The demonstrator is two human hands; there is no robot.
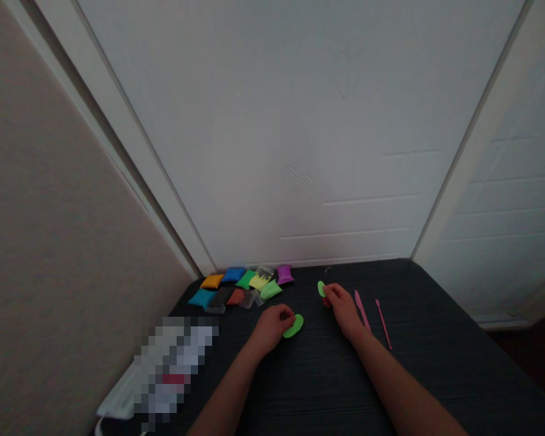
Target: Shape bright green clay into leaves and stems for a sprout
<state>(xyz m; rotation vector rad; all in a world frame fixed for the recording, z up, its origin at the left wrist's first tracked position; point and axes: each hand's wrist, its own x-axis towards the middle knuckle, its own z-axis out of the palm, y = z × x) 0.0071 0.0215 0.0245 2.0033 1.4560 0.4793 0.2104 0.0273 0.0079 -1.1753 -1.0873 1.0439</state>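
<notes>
My left hand [275, 324] rests on the dark table [436, 363] with its fingers curled onto a flat green clay piece [295, 327]. My right hand [340, 306] is a little further back and to the right, its fingers pinched on a smaller green clay piece [321, 289]. A bit of red shows under that hand's fingers; I cannot make out what it is. Both forearms come in from the bottom of the view.
Several small coloured clay packets [243, 284] lie in a cluster at the back left of the table. Two pink modelling tools [372, 318] lie just right of my right hand. A white packet with a blurred label [172, 363] sits at the left edge. White walls close the back.
</notes>
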